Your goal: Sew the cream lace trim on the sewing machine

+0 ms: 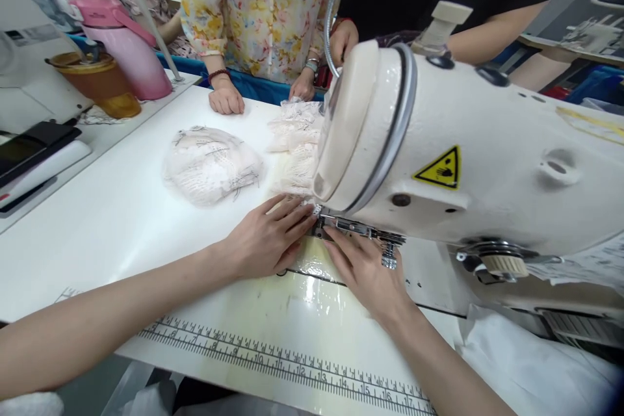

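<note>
From my remote seat I make out a strip of sheer, pale pink-white lacy fabric (pixel 295 156) just above the centre of the frame, puckered into soft ruffles and flecked with fine dark marks, its near end meeting the bare left hand (pixel 270 234). I read that grip as unclosed, the fingers stretched long and laid flat. The bare right hand (pixel 368 270) sits right of centre, fingertips beside slim, shiny metal fittings (pixel 353 226); I cannot tell whether its grip pinches anything, since the glossy cream, rounded sewing machine (pixel 492 149) and those fittings partly cover it. A crumpled, roundish bundle of similar gauzy fabric (pixel 209 166), trailing dark thread ends, lies left of the strip on the smooth white tabletop (pixel 121 234). I also see a black printed ruler scale (pixel 277 364) across the lower frame and a glossy pink bottle (pixel 124 52) at upper left.
</note>
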Motion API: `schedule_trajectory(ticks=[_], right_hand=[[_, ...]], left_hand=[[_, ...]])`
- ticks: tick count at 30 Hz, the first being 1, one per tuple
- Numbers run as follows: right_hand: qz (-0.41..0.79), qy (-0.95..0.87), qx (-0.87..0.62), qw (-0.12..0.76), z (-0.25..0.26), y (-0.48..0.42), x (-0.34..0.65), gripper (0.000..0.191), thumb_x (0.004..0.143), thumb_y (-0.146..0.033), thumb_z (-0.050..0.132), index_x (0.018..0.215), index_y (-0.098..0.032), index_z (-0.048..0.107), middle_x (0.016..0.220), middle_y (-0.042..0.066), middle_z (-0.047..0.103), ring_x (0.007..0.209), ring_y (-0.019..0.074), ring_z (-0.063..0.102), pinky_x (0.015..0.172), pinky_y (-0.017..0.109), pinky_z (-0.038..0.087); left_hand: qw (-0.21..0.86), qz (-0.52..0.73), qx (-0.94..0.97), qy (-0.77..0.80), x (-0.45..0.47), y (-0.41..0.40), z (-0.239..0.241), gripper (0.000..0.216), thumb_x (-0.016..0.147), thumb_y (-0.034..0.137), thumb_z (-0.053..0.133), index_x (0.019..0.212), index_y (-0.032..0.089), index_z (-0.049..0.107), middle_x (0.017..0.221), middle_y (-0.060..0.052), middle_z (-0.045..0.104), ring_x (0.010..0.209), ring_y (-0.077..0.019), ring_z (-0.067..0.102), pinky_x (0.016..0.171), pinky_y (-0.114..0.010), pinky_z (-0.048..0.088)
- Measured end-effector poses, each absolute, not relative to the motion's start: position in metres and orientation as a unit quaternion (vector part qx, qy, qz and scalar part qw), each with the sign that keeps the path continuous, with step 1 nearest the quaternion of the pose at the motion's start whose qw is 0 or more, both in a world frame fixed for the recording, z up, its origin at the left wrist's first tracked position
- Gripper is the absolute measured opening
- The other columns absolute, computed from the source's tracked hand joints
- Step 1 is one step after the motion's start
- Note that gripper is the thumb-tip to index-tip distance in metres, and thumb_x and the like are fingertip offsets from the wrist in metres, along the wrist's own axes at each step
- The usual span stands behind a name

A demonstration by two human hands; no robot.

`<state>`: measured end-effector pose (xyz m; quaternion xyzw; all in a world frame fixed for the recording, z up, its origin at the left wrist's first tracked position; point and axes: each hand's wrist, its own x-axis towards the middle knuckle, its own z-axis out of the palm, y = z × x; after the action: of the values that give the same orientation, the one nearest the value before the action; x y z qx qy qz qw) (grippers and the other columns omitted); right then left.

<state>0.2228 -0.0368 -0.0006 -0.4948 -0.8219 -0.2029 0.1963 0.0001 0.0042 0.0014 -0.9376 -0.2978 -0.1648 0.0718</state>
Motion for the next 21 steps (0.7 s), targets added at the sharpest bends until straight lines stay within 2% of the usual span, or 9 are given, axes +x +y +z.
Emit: schedule_trajectory(ticks=[4,7,10,13,17,21], right_hand=[[-0.186,-0.838,-0.455,0.238,-0.004,-0.033,0.230,0.021,0.094,-0.033,0.053,0.107,-0.022,0.066,0.092,0.003,0.073,0.076,0.0173,0.064,0.086,0.034,0.038],[-0.194,-0.840,-0.446,0.240,-0.008,-0.031,0.233,0.019,0.095,-0.030,0.053,0.107,-0.023,0.066,0.093,0.001,0.074,0.072,0.0166,0.064,0.079,0.033,0.037],[-0.202,-0.839,-0.438,0.250,-0.007,-0.030,0.234,0.019,0.096,-0.027,0.052,0.105,-0.021,0.066,0.096,0.002,0.074,0.068,0.0147,0.065,0.077,0.033,0.037],[-0.211,-0.843,-0.424,0.256,-0.005,-0.029,0.234,0.019,0.096,-0.027,0.051,0.103,-0.018,0.066,0.094,0.002,0.075,0.063,0.0128,0.064,0.073,0.032,0.037],[-0.230,-0.843,-0.406,0.267,-0.003,-0.027,0.234,0.019,0.097,-0.027,0.051,0.099,-0.017,0.067,0.091,0.001,0.075,0.057,0.0111,0.062,0.066,0.031,0.035],[-0.244,-0.839,-0.404,0.271,-0.002,-0.027,0.234,0.022,0.098,-0.027,0.047,0.098,-0.018,0.068,0.084,0.001,0.074,0.057,0.0119,0.061,0.066,0.031,0.034]], left_hand=[[0.068,-0.145,-0.936,-0.312,-0.001,0.002,0.016,0.039,0.097,0.037,0.042,0.125,0.015,0.057,0.123,-0.009,0.063,0.116,-0.0258,0.055,0.102,-0.044,0.041],[0.031,-0.087,-0.868,-0.488,-0.013,0.010,0.038,0.029,0.097,0.035,0.042,0.103,0.018,0.065,0.103,-0.007,0.068,0.098,-0.0226,0.061,0.082,-0.036,0.049],[0.041,-0.069,-0.785,-0.614,-0.040,0.025,0.058,0.019,0.090,0.024,0.049,0.093,0.014,0.065,0.093,-0.012,0.067,0.086,-0.0253,0.062,0.062,-0.032,0.046],[0.017,-0.067,-0.757,-0.650,-0.071,0.035,0.065,0.011,0.081,0.021,0.055,0.084,0.017,0.066,0.086,-0.008,0.067,0.076,-0.0226,0.063,0.059,-0.029,0.043],[-0.033,-0.099,-0.751,-0.652,-0.094,0.036,0.064,0.020,0.083,0.025,0.049,0.079,0.022,0.068,0.089,-0.002,0.071,0.077,-0.0195,0.064,0.060,-0.027,0.043],[-0.068,-0.153,-0.743,-0.648,-0.099,0.035,0.057,0.019,0.080,0.029,0.051,0.074,0.023,0.068,0.084,0.001,0.071,0.073,-0.0186,0.064,0.062,-0.028,0.045]])
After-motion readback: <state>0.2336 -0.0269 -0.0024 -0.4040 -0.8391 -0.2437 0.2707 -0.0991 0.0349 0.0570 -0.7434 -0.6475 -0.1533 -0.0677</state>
